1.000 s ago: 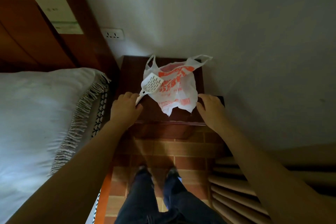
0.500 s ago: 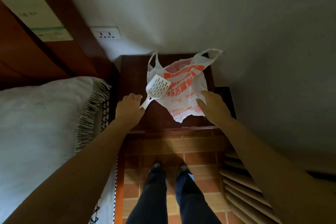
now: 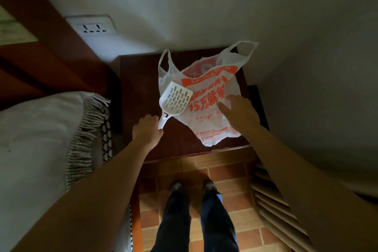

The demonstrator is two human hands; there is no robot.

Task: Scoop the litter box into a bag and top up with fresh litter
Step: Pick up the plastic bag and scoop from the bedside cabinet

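A white plastic bag [image 3: 206,92] with orange print lies flat on a dark wooden nightstand [image 3: 141,88]. A white slotted litter scoop [image 3: 176,101] lies on the bag's left edge, its handle pointing toward me. My left hand [image 3: 146,132] has its fingers curled round the end of that handle. My right hand [image 3: 238,113] rests on the bag's right half with its fingers spread flat. No litter box is in view.
A bed with a white cover [image 3: 32,145] and a fringed blanket [image 3: 86,133] stands close on the left. A wall socket [image 3: 92,26] sits above the nightstand. My legs [image 3: 196,217] stand on the brick-tile floor [image 3: 225,170]. A slatted panel [image 3: 276,206] lies at the right.
My left hand has closed on the scoop handle. My right hand has moved from the nightstand's front right edge onto the bag. The view has shifted closer.
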